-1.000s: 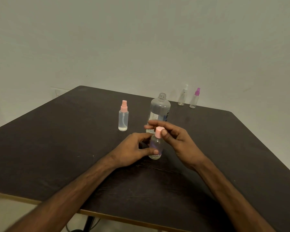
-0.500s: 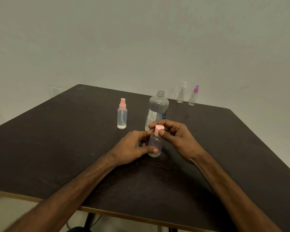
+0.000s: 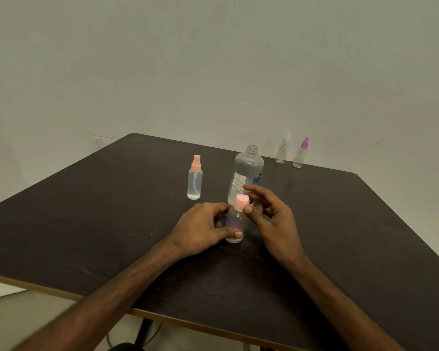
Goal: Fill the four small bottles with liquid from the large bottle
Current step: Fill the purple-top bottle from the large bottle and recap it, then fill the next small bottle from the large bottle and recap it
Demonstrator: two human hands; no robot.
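Observation:
A small clear bottle (image 3: 235,221) with a pink cap (image 3: 241,201) stands on the dark table (image 3: 86,224) in front of me. My left hand (image 3: 200,229) grips its body, thumb across the front. My right hand (image 3: 276,224) is beside the cap, its thumb tip touching the cap's side and its fingers spread loosely behind it. Just behind stands the large clear bottle (image 3: 249,168), uncapped and labelled, holding a little liquid. A second pink-topped spray bottle (image 3: 195,182) stands to its left.
Two more small spray bottles stand at the table's far edge near the wall, one white-topped (image 3: 283,150) and one purple-topped (image 3: 300,154). The table's front edge runs just below my forearms.
My right hand pinched the pink cap before; its fingers have now lifted and spread, leaving only the thumb on the cap. The left hand keeps holding the bottle.

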